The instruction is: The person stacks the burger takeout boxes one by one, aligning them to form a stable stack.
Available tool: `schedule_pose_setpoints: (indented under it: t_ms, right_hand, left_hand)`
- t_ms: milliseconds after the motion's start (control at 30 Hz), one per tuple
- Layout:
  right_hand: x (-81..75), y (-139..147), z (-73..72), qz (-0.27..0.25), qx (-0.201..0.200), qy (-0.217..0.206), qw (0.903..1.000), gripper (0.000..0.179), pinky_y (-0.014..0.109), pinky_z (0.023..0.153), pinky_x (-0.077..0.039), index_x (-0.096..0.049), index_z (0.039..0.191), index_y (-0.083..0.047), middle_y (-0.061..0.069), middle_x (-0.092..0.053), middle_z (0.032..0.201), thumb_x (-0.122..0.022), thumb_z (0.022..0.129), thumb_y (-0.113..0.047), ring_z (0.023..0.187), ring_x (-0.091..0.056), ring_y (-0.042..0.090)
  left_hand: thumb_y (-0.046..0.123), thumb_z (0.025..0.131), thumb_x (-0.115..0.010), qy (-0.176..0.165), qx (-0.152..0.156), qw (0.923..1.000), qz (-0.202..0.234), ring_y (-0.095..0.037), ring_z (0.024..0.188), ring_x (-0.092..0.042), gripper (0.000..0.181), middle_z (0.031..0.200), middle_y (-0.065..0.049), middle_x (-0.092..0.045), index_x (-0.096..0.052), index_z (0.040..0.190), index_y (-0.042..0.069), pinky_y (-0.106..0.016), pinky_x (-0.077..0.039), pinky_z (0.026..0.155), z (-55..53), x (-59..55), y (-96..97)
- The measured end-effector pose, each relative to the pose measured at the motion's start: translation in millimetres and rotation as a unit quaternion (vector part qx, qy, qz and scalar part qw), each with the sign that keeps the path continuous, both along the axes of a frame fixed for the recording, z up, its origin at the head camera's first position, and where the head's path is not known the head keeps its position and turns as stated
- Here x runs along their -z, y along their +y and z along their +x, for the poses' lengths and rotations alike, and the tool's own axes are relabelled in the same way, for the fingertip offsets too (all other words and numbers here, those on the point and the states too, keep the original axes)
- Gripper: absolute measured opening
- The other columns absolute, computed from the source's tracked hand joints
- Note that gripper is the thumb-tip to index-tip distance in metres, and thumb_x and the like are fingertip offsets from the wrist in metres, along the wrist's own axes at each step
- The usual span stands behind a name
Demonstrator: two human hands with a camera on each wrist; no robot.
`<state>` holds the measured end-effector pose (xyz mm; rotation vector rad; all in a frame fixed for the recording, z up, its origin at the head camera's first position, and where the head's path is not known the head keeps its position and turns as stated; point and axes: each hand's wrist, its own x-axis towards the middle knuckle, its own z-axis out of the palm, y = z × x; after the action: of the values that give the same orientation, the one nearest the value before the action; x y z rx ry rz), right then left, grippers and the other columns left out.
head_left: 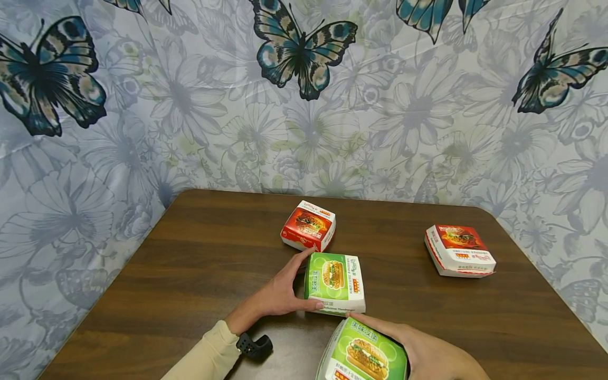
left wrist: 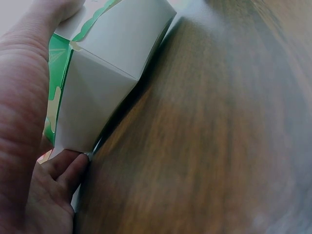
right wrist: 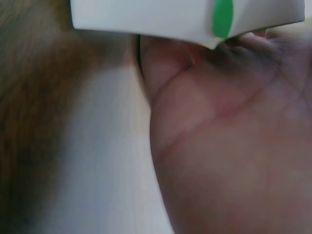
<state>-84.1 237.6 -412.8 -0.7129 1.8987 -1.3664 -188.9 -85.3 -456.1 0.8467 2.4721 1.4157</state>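
On the left, the left hand [left wrist: 24,112] holds a white box [left wrist: 100,92] with green edging, 2 of its fingers [left wrist: 73,170] touching the near corner. 2 plain white faces meet at a crease; dark shadow borders them. The brown wood-grained counter [left wrist: 209,131] spreads right, blurred.

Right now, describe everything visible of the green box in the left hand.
The green box looks like folded card: a squarish green top with a sandwich picture, a white lettered strip along its right side, and pale sides. It looks closed, face up, in front of a red box. The left hand grips its left side, thumb on the near side. Whether it rests on the table is unclear.
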Motion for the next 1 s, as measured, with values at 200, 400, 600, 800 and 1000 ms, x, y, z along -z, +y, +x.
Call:
schedule_pose_setpoints:
  t_ms: [200, 400, 600, 800, 1000]
  right_hand:
    - [-2.7, -1.0, 2.5, 0.012, 0.015, -0.007, 0.9998, 0.100, 0.021, 0.106, -0.044, -0.022, 0.165, -0.033, 0.003, -0.056, 0.148, -0.083, 0.087, -0.014, 0.126, -0.058, 0.019]
    - [-6.4, -2.8, 3.5, -0.011, 0.031, -0.081, 0.9962, 0.102, 0.024, 0.108, -0.044, -0.022, 0.164, -0.037, 0.005, -0.055, 0.150, -0.081, 0.087, -0.007, 0.130, -0.056, 0.023]
    - [-5.8, -0.3, 3.9, 0.003, 0.034, -0.035, 0.9988, 0.101, 0.021, 0.105, -0.044, -0.022, 0.164, -0.035, 0.003, -0.054, 0.151, -0.082, 0.087, -0.011, 0.127, -0.057, 0.020]
    - [-7.5, 1.2, 5.9, 0.005, 0.043, -0.031, 0.9986, 0.100, 0.021, 0.104, -0.045, -0.024, 0.164, -0.036, 0.003, -0.056, 0.149, -0.083, 0.087, -0.012, 0.126, -0.058, 0.020]
    - [-7.1, 5.0, 2.3, -0.021, 0.022, 0.043, 0.9986, 0.104, 0.018, 0.105, -0.042, -0.021, 0.166, -0.026, 0.005, -0.049, 0.155, -0.084, 0.084, -0.010, 0.129, -0.054, 0.015]
  left_hand:
    - [0.046, 0.077, -0.090, -0.003, -0.001, 1.0000, -0.002, -0.018, 0.149, -0.031, 0.111, 0.165, -0.001, -0.028, -0.020, 0.163, 0.032, -0.055, -0.030, 0.120, 0.5, -0.3, -0.7]
    - [0.046, 0.077, -0.090, -0.006, 0.000, 1.0000, -0.001, -0.018, 0.147, -0.033, 0.112, 0.164, -0.001, -0.028, -0.020, 0.164, 0.030, -0.054, -0.031, 0.120, 0.7, -1.4, -0.9]
    - [0.047, 0.077, -0.090, -0.003, 0.001, 1.0000, -0.002, -0.018, 0.147, -0.033, 0.112, 0.164, 0.000, -0.029, -0.021, 0.164, 0.031, -0.054, -0.031, 0.120, 0.2, -1.5, -0.1]
    - [0.046, 0.077, -0.090, 0.002, 0.001, 1.0000, -0.001, -0.018, 0.147, -0.034, 0.112, 0.164, -0.001, -0.029, -0.021, 0.164, 0.030, -0.054, -0.032, 0.120, 0.1, -0.9, 0.8]
    - [0.046, 0.077, -0.090, 0.001, -0.003, 1.0000, 0.001, -0.018, 0.146, -0.035, 0.113, 0.164, 0.000, -0.029, -0.021, 0.164, 0.030, -0.054, -0.032, 0.119, 1.3, -0.8, -0.1]
